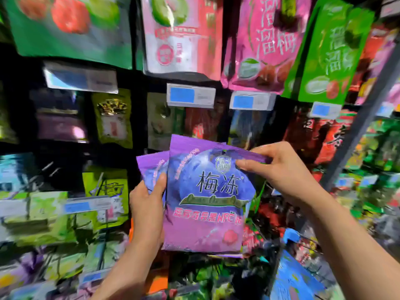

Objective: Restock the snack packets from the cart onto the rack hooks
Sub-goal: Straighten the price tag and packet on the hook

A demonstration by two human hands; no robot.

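Packets of snacks hang in rows across the rack, and going from the left: a green packet (71, 29) with red fruit up top, then a pink-and-white one (184, 35), with blue-and-white price tags (190, 95) clipped below them.

The left hand (149, 204) grips the lower left edge of the purple packets, thumb across the front of the rear packet (151, 167), which peeks out behind the front packet (205, 202). The front packet reads 梅冻 in large dark characters, with "NFC" legible in the pink line underneath (the rest of that line is too smeared to read).

The right hand (279, 169) pinches the top right corner of the front packet, fingers curled over its upper edge. Both packets are held in the air before the rack's middle rows, not yet on a hook.

To hang them well, the right hand should probably separate the front packet, find its hang hole near the top seam and slide it squarely onto a free hook while the left keeps the spare steady.

Further right, a pink packet (266, 44) shows 溜溜梅; a green one (333, 53) beside it carries similar lettering. The blue cart (292, 278) sits at lower right.
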